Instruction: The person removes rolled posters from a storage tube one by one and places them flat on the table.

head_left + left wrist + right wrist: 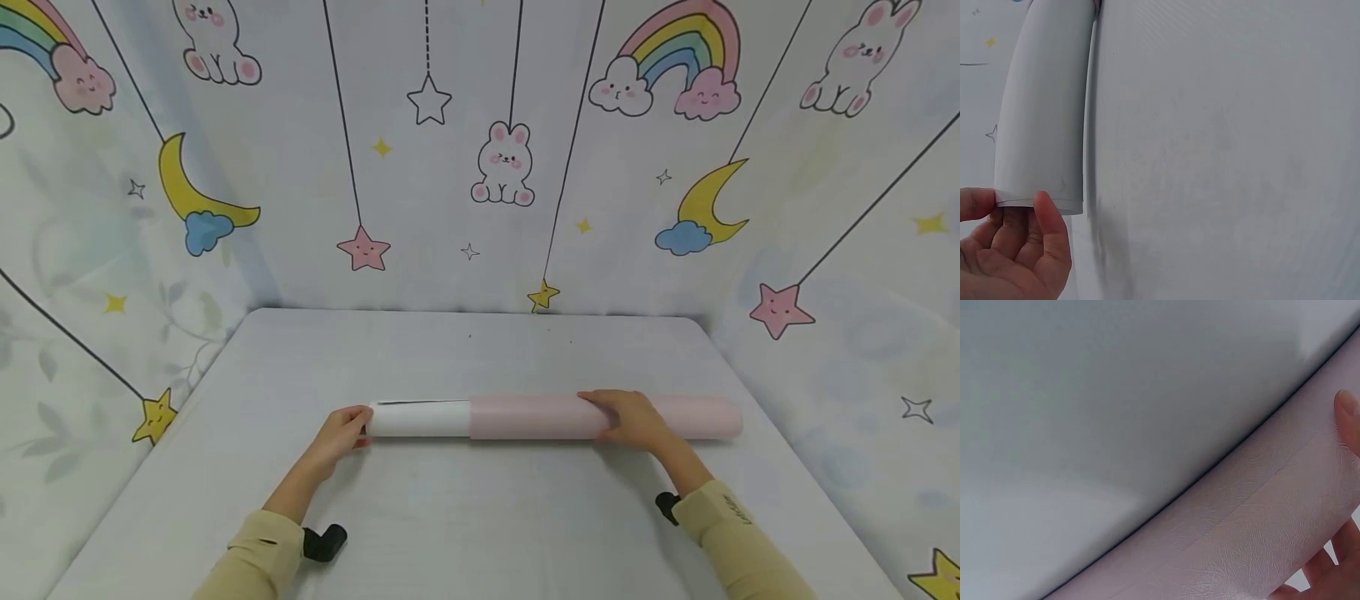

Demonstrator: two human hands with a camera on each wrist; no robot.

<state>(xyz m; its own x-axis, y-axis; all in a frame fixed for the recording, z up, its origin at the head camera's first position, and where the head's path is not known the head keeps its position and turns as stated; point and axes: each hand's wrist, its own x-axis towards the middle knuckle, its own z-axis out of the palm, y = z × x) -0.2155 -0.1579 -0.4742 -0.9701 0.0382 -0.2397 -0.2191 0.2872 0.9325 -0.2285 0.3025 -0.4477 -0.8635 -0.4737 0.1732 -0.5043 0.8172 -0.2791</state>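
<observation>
A pink roll (525,417) with a wrinkled, leather-like surface lies crosswise on the table. Out of its left end sticks a white roll (422,419), which has a dark seam line along its top. My left hand (341,435) pinches the rim at the white roll's free end; in the left wrist view, the fingers of this hand (1016,253) curl at that edge. Farther right, my right hand (633,419) grips the pink roll from above, thumb on the near side. The right wrist view shows fingers (1347,422) around the pink surface (1241,519).
A white-covered table (450,517) lies under both rolls. Behind and beside it hangs a pale curtain (300,150) printed with rabbits, stars, moons and rainbows. Black wrist devices (325,543) sit by the cuffs of the yellow sleeves (255,554).
</observation>
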